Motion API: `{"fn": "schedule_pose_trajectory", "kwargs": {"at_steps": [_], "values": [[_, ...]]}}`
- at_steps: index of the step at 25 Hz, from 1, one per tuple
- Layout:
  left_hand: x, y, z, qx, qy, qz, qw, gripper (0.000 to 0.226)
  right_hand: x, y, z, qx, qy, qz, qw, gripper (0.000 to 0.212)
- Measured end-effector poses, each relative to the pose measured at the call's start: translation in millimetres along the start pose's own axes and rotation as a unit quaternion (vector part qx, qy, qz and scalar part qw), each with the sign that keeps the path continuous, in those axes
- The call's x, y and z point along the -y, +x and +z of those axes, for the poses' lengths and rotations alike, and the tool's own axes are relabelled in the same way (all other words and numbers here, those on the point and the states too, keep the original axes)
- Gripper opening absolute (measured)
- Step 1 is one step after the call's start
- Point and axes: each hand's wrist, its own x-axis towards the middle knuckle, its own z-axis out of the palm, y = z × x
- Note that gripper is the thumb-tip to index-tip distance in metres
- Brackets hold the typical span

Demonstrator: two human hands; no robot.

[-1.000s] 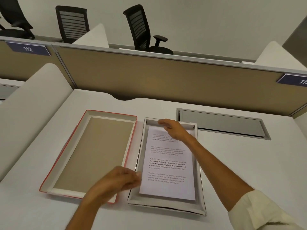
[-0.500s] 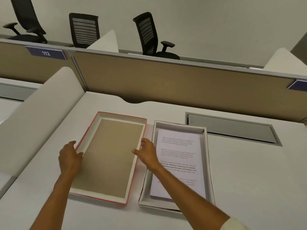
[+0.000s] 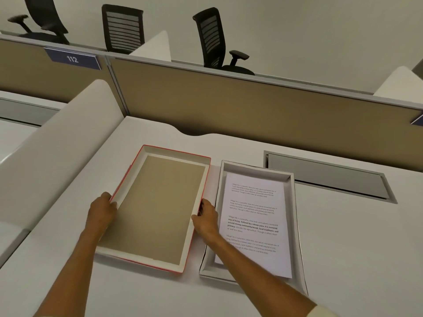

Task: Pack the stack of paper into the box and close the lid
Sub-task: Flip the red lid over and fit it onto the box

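Paper stack (image 3: 254, 223) lies in open box (image 3: 295, 225), centre-right of frame. Lid (image 3: 153, 207) upside down just left of it on desk (image 3: 354, 236). Left hand (image 3: 103, 210) grasping lid's left edge, right hand (image 3: 207, 219) grasping its right edge.

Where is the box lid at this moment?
In the head view, the lid lies inside-up on the desk, left of the box, gripped by the left hand and right hand.
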Motion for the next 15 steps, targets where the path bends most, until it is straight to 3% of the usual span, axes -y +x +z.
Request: {"fn": "schedule_pose_trajectory", "kwargs": {"at_steps": [5,8,12,15], "values": [[-11,3,-42,0.055,-0.013,0.000,0.998,0.011,2,-1,-6,0.016,0.015,0.008,1.000,0.050],[-23,-10,-63,0.025,-0.036,0.019,0.999,0.019,8,-3,-11,0.032,-0.013,0.006,0.999,0.046],[-48,-35,-80,-0.028,-0.058,0.060,0.996,0.021,37,-14,-11,0.000,-0.059,-0.074,0.995,0.043],[-74,-56,-90,-0.048,-0.075,0.084,0.992,0.025,79,-23,-1,0.052,-0.054,-0.099,0.992,0.053]]}}
